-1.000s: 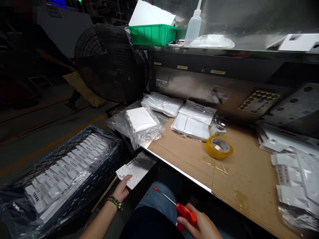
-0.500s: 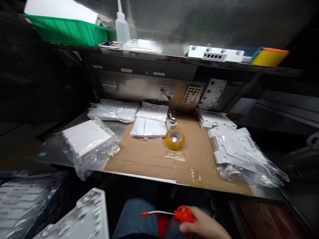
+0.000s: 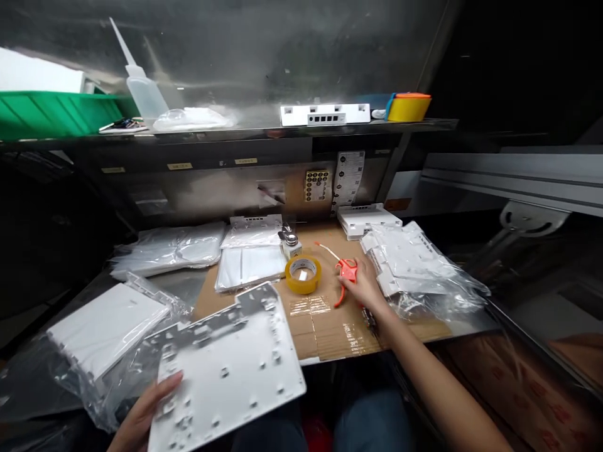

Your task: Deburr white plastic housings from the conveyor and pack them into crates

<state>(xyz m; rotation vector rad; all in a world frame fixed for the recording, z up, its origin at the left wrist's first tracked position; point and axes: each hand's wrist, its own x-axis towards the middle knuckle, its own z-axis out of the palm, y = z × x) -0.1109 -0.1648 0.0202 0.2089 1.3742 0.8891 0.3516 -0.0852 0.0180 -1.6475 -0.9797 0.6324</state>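
My left hand (image 3: 141, 417) grips the near-left edge of a large white plastic panel (image 3: 230, 370), held flat above the front edge of the bench, its ribbed inner side up. My right hand (image 3: 365, 285) reaches forward over the cardboard sheet (image 3: 330, 326) and closes on the handle of a red air blow gun (image 3: 346, 271), whose thin nozzle points back and left. The blow gun sits low over the cardboard, right of a roll of yellow tape (image 3: 303, 274). Bagged white panels (image 3: 414, 263) lie just right of that hand.
Bagged white covers (image 3: 106, 326) lie at the left front, more bags (image 3: 169, 248) behind them. A small metal-capped bottle (image 3: 292, 243) stands behind the tape. The shelf above carries a green bin (image 3: 51, 113), a squeeze bottle (image 3: 141, 88), a white device (image 3: 325, 114) and a yellow container (image 3: 407, 107).
The view swung right from the crate to the bench. My left hand brought the white panel up to the bench edge. My right hand carried the blow gun from my lap onto the cardboard.
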